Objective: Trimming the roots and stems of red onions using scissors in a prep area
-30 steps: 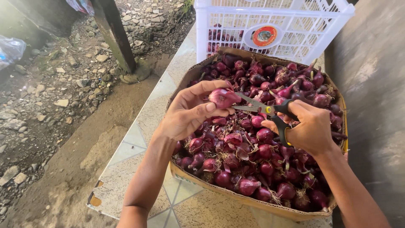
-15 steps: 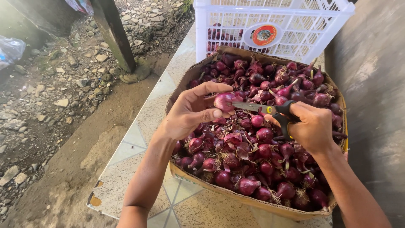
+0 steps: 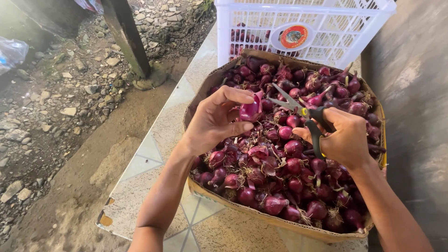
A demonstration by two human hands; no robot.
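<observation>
The left hand (image 3: 212,122) pinches 1 red onion (image 3: 250,111) between thumb and fingers above the cardboard box (image 3: 280,220) of onions. The right hand (image 3: 345,137) is closed around black scissors (image 3: 303,114), blades open, tips just beside the held onion. A white crate (image 3: 298,28) stands behind the box on the tiled table (image 3: 154,186).

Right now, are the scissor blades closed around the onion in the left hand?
No, the scissors stand open beside the onion, blades apart, held by the right hand.
</observation>
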